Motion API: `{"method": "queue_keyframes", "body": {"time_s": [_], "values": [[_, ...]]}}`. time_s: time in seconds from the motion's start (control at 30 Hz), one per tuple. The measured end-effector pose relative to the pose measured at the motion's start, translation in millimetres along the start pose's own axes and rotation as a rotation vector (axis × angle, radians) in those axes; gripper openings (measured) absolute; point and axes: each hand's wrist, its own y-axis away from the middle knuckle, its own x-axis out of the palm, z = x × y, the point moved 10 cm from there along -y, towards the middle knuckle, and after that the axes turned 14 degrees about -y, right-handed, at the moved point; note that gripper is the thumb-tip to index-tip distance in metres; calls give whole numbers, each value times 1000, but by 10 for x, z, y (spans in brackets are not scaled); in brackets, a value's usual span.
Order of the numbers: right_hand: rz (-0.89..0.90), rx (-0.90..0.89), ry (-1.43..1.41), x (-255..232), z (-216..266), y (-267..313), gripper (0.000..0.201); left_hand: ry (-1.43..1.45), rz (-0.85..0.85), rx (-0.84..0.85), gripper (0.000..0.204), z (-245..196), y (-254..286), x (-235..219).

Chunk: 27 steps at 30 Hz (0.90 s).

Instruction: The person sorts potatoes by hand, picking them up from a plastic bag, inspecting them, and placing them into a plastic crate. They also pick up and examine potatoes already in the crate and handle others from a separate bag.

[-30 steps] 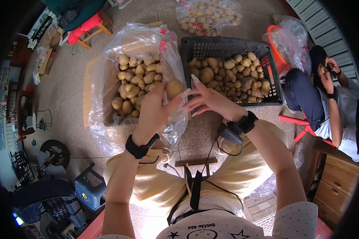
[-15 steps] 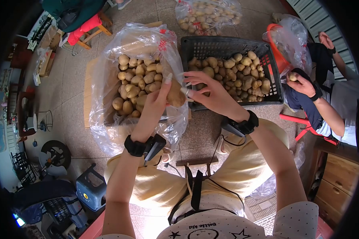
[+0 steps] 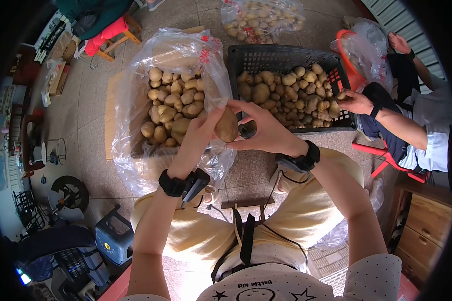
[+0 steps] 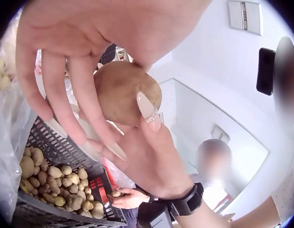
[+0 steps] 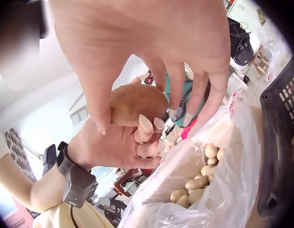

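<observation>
One large brown potato [image 3: 227,125] is up between my two hands, over the near right edge of the bag-lined box. My left hand [image 3: 198,133] holds it from the left, fingers bent along its side in the left wrist view. From the right, my right hand [image 3: 271,129] pinches it between thumb and fingers; the right wrist view shows the thumb at one end of the potato [image 5: 140,104]. Many potatoes [image 3: 173,103] lie in the clear plastic bag [image 3: 128,115] inside the cardboard box. A black crate [image 3: 286,54] to its right contains smaller potatoes [image 3: 299,95].
Another person's hand [image 3: 356,103] holds a small potato over the crate's right edge. Beyond lie a plastic bag of potatoes [image 3: 263,22] and an orange tub [image 3: 349,60]. A blue stool [image 3: 113,238] stands at lower left, wooden drawers [image 3: 422,226] at lower right.
The potato has turned to hang more upright between my hands, and my right hand has closed in on it. The other person's hand has moved left to the crate with a potato.
</observation>
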Motion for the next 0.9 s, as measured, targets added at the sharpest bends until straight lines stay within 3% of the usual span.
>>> {"method": "queue_keyframes", "body": {"time_s": [0.1, 0.2, 0.27, 0.3, 0.37, 0.5, 0.57, 0.7, 0.77, 0.8, 0.87, 0.9], "values": [[7, -17, -12, 7, 5, -9, 90, -14, 51, 11, 56, -72, 35, 61], [25, 39, -92, -1, -32, -20, 80, 56, -46, -23, 56, -50, 50, 0], [9, 231, -318, -17, -233, -16, 70, 93, 12, 10, 57, -60, 49, 16], [8, 230, -318, -18, -236, -24, 70, 92, 12, 10, 57, -64, 51, -4], [-84, 368, -578, -36, -378, 4, 63, -278, -134, 23, 61, -113, 67, -174], [-127, 488, -824, 31, -456, 63, 63, -493, -335, 20, 53, -294, 182, -359], [-128, 503, -880, 52, -437, 89, 71, -670, -570, 238, 39, -578, 297, -480], [-89, 503, -836, 58, -488, 78, 76, -611, -539, 313, 26, -608, 250, -462], [-69, 519, -878, 87, -500, 92, 79, -840, -444, 667, 43, -835, 311, -195], [-68, 519, -877, 75, -530, 94, 79, -840, -445, 667, 43, -866, 331, -187], [-26, 576, -926, 113, -617, 117, 82, -832, -210, 707, 71, -908, 348, 37], [-26, 576, -925, 115, -600, 117, 82, -832, -210, 708, 71, -897, 355, 31]]}}
